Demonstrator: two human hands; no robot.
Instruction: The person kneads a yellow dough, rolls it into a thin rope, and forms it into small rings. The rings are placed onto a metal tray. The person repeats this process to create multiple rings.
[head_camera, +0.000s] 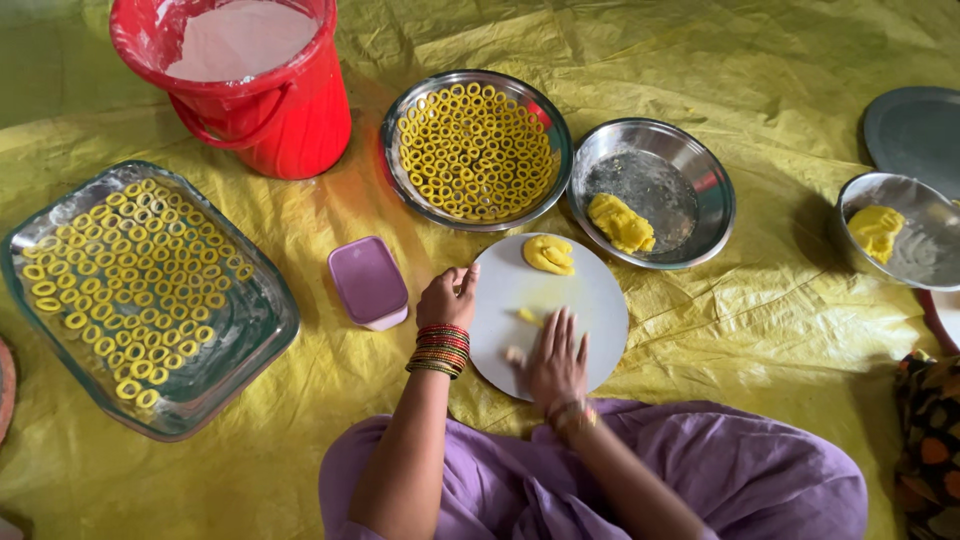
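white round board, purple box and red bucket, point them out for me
white round board (590, 300), head view, bare right part of its top
purple box (367, 280), head view, middle of its lid
red bucket (300, 120), head view, its outer wall
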